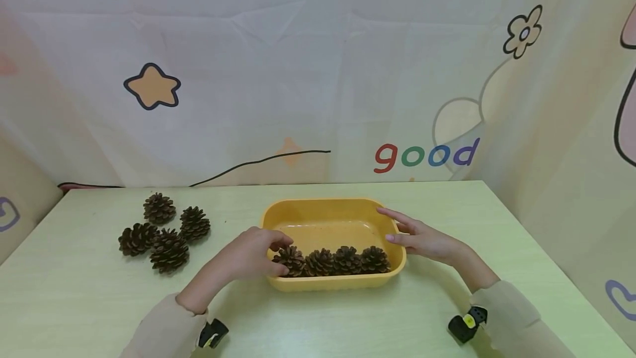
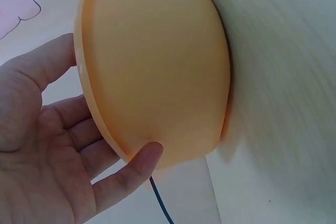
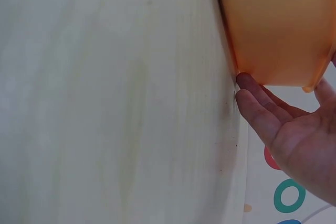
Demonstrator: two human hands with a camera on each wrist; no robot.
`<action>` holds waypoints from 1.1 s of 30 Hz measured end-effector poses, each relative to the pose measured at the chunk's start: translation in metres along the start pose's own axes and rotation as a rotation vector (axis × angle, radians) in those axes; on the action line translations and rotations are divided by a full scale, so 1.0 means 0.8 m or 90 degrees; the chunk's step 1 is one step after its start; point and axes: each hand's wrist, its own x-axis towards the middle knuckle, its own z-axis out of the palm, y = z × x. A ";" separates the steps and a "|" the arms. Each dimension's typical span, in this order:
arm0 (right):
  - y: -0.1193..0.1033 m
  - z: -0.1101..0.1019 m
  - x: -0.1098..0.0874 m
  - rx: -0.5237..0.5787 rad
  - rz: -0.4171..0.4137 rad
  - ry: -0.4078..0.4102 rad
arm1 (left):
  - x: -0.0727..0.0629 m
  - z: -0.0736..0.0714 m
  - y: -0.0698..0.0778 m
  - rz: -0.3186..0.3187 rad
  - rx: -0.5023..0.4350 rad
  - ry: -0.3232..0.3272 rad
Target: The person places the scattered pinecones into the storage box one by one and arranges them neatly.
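A yellow plastic basin [image 1: 325, 283] stands on the table, with several brown pine cones [image 1: 346, 260] in a row along its near wall. My left hand [image 1: 248, 253] reaches over the left end and holds the leftmost pine cone [image 1: 292, 263] between thumb and fingers. In the left wrist view, the little finger of the left hand [image 2: 58, 135] lies against the basin's outer wall [image 2: 157, 66]; that wall hides the cone. My right hand [image 1: 429, 242] holds the basin's right end, two fingertips over the rim. The right wrist view shows other fingers [image 3: 257, 111] touching the outside near the base.
Another group of several pine cones [image 1: 169, 250] sits on the table [image 1: 318, 325] to the left of the basin. A printed cloth [image 1: 308, 82] hangs behind the table, with more cloth at both sides. Each wrist wears a small black device [image 1: 466, 325].
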 end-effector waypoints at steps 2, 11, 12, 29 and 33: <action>0.000 0.000 0.000 -0.001 0.001 0.000 | 0.000 0.001 -0.001 0.004 -0.003 0.007; 0.001 -0.002 -0.002 0.001 -0.001 -0.001 | -0.010 0.001 -0.004 0.020 -0.019 0.060; 0.001 -0.002 -0.002 0.000 -0.001 -0.001 | -0.012 0.000 -0.005 0.023 -0.021 0.068; 0.000 -0.002 -0.004 -0.011 -0.002 0.002 | -0.058 -0.016 -0.030 0.002 -0.067 0.267; 0.001 -0.001 -0.002 -0.007 0.000 0.003 | -0.072 -0.024 -0.039 -0.018 -0.069 0.292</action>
